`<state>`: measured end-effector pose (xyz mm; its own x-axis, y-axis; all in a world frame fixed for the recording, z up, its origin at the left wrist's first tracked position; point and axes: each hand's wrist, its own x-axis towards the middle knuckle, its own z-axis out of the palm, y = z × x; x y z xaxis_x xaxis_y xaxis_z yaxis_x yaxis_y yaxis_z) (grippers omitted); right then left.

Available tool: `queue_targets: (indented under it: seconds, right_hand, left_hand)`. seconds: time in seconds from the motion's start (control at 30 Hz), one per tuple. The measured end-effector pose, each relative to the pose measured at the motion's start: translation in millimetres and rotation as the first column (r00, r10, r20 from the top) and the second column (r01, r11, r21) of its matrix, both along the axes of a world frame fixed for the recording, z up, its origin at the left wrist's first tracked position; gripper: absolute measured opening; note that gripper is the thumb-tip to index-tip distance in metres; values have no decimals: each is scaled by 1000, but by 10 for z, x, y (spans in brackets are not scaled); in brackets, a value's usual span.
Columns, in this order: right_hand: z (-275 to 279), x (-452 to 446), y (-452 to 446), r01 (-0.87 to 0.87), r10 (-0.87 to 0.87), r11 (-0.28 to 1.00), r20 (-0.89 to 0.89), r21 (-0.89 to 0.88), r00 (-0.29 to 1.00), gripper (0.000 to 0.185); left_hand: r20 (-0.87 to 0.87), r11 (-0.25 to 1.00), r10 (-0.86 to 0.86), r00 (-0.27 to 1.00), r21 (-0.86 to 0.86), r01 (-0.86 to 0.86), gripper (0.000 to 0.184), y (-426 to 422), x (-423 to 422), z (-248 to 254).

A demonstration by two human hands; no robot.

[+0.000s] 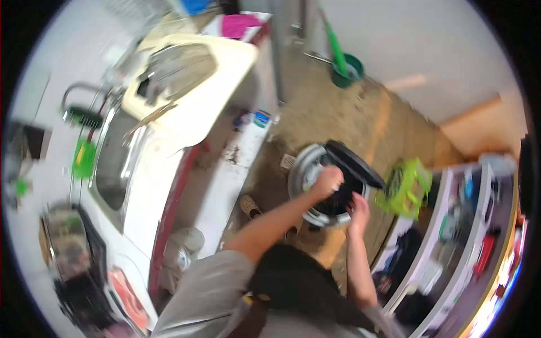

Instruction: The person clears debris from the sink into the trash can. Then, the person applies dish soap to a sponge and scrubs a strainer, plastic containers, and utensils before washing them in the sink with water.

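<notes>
1. Both your hands are at the mouth of a round grey bin (295, 183), which stands on the floor (318, 112) in front of you with black lining (342, 198) showing between them.
2. Your left hand (328, 181) is over the bin's opening, its fingers folded in toward the palm; blur hides whether it pinches the lining, so you cannot tell.
3. Your right hand (358, 211) is at the right side of the bin's mouth, fingers bent and a little parted; whether they grip the lining or only touch the edge, you cannot tell.
4. Just beyond both hands, the black lid (355, 164) is tilted open, slanting down to the right.
5. To the right of your right hand, a bright green bag (404, 191) is just beside the lid's lower end.
6. Farther right of that hand are white shelves (442, 194) filled with mixed items.
7. Left of your left hand, near your forearm, a beige clog (247, 205) rests on the floor.
8. Well left of both hands is a white counter (149, 203) with a sink (112, 180).
9. Well beyond your hands, a dark green bucket (345, 81) holds a tilted green handle (335, 48).
</notes>
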<state>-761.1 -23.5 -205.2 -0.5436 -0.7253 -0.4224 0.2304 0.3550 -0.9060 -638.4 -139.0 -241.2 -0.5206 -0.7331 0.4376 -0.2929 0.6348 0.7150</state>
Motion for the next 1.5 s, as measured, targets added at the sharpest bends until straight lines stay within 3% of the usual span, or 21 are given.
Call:
queue_targets:
  seconds: [0.03, 0.07, 0.17, 0.23, 0.27, 0.43, 0.47, 0.53, 0.6, 0.63, 0.77, 0.83, 0.93, 1.1, 1.17, 1.23, 1.3, 1.37, 1.4, 1.47, 1.5]
  right_hand:
    - [-81, -191, 127, 42, -41, 999, 21, -15, 999, 23]
    - [-186, -356, 210, 58, -57, 998, -36, 38, 998, 21]
    - [15, -528, 331, 28, -15, 994, -123, 105, 992, 19]
    - [52, -517, 343, 8, 10, 994, -155, 113, 988, 22]
    - [79, -475, 292, -11, 24, 994, -122, 107, 992, 22]
    - [219, -120, -203, -185, 185, 983, 38, -1, 982, 17]
    - [331, 51, -353, -217, 218, 976, 58, -27, 974, 15]
    - [625, 492, -651, -271, 278, 960, 101, -73, 955, 13]
    - [890, 940, -940, -361, 380, 918, 102, -166, 919, 14]
    - [1028, 1178, -1085, -416, 441, 883, 85, -218, 893, 14]
    - [1622, 2192, -1551, -709, 694, 621, -185, -335, 696, 14]
    - [2012, 2807, -1638, -775, 776, 516, -185, -365, 604, 12]
    - [2380, 3583, -1765, -877, 871, 305, -263, -371, 414, 12]
    - [2832, 4525, -1954, -922, 932, 140, -267, -361, 247, 13]
    - [2920, 4808, -2089, -928, 952, 63, -256, -367, 166, 14]
    - [2945, 5152, -2264, -918, 959, 12, -255, -395, 122, 17]
    - [2840, 5564, -2499, -898, 972, 51, -185, -438, 146, 20]
    - [2684, 5954, -2772, -908, 985, 100, -91, -407, 149, 25]
    - [2565, 6159, -2905, -920, 980, 144, -77, -366, 184, 22]
    - [2205, 6507, -3242, -936, 999, 37, -4, -350, 40, 21]
    - [2148, 6667, -3274, -980, 997, 49, -51, -195, 60, 21]
  left_hand:
    - [-102, 905, 98, 990, 424, -46, 21, 163, -345, -680]
    - [308, 980, -154, 939, 167, 106, 27, 179, -394, -795]
    - [490, 889, 113, 864, 338, -308, 34, 389, -538, -616]
    - [367, 743, -118, 923, 649, -163, 31, 182, -314, -3]
    - [238, 812, 66, 969, 551, -191, 24, 186, -245, -56]
    - [-125, 816, -141, 982, 547, 187, 25, 68, 1550, 1388]
    - [-121, 612, -57, 991, 780, 130, 27, 120, 2004, 1701]
    - [-160, 445, 142, 977, 892, 82, 26, 259, 2890, 2390]
    - [8, 629, 237, 971, 761, -160, 24, 319, 3818, 2772]
    - [84, 585, 423, 902, 735, -343, 25, 307, 4217, 2930]
    - [149, 399, 817, 557, 552, -733, 25, -322, 5814, 2529]
    - [80, 257, 915, 396, 642, -722, 34, -814, 6363, 2092]
    - [110, 150, 976, 188, 285, -947, 41, -1820, 7366, 910]
    - [-30, 303, 920, 392, 688, -660, 21, -1873, 7283, 1239]
    - [-363, 463, 845, 393, 864, -197, 21, -1541, 7251, 1536]
    - [-348, 741, 580, 736, 600, -301, 25, -1182, 7042, 1771]
    - [-336, 389, 657, 675, 918, 78, 35, -1013, 6753, 2120]
    - [-305, 441, 574, 760, 897, 27, 30, -926, 6620, 2153]
    - [-262, 600, 507, 821, 791, -118, 30, -982, 6702, 2130]
    - [321, 825, 457, 830, 196, -530, 32, -865, 6579, 2499]
    - [-101, 701, 628, 772, 505, -503, 28, -773, 6519, 2526]
